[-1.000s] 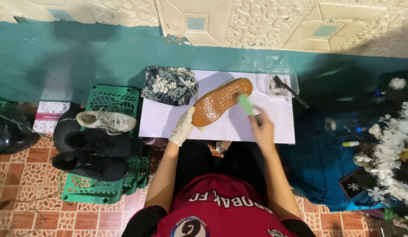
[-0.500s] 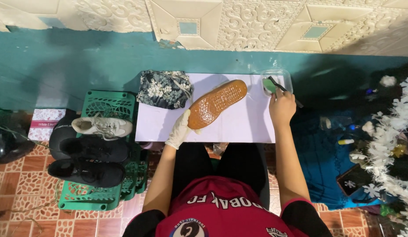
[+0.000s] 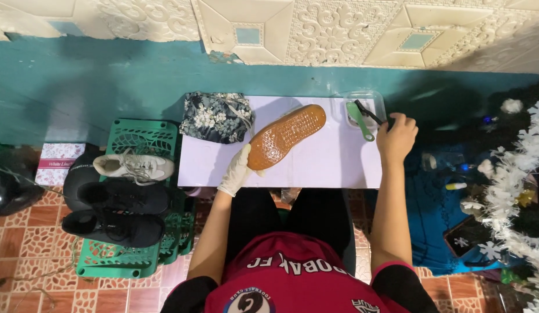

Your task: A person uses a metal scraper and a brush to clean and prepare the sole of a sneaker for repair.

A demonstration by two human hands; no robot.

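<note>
On the table: a person is sitting at a white table [image 3: 327, 165], seen from overhead.
Left hand: the gloved left hand [image 3: 236, 173] is gripping the heel of a shoe [image 3: 287, 136], tilting its orange sole upward so the tread is facing the person.
Right hand: the bare right hand [image 3: 397, 136] is closing around a dark brush [image 3: 369, 112] at the table's right edge.
Tray: a clear tray [image 3: 381, 103] at the table's far right corner is holding a green brush [image 3: 359, 120] within reach.
Bag: a floral bag [image 3: 214, 116] is lying at the far left corner.
Crate: a green crate [image 3: 143, 134] left of the table is carrying three more shoes.
</note>
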